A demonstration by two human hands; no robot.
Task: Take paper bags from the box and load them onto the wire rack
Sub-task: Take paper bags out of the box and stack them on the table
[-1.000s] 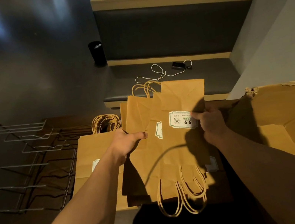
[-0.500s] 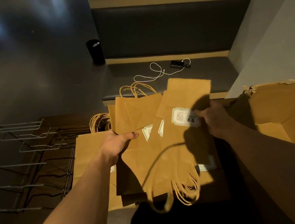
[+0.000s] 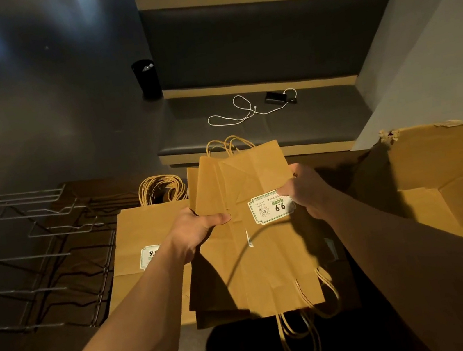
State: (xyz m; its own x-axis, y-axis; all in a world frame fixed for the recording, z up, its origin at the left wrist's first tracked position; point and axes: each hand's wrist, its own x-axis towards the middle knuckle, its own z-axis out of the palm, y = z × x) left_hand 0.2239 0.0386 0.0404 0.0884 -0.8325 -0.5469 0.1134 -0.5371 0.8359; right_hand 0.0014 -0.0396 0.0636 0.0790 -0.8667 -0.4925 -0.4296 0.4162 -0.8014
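Note:
I hold a bundle of flat brown paper bags point(image 3: 261, 250) in the air in front of me. My left hand point(image 3: 195, 230) grips the bundle's left edge, thumb on top. My right hand point(image 3: 307, 190) pinches the right edge beside a white label reading 9.9. Twisted paper handles hang from the bundle's near end and stick out at its far end. Under the bundle, a stack of larger paper bags point(image 3: 142, 236) lies flat on the table. The empty wire rack point(image 3: 44, 255) lies at the left. The open cardboard box point(image 3: 438, 171) stands at the right.
A dark bench seat point(image 3: 261, 121) lies beyond the table, with a white cable point(image 3: 241, 112) and a small black device point(image 3: 275, 97) on it. A black cylinder point(image 3: 146, 79) stands on the floor left of the bench. A grey wall rises at the right.
The fanned-out bags have been drawn together into a tighter bundle and lifted slightly. Both hands kept their grip on its two edges.

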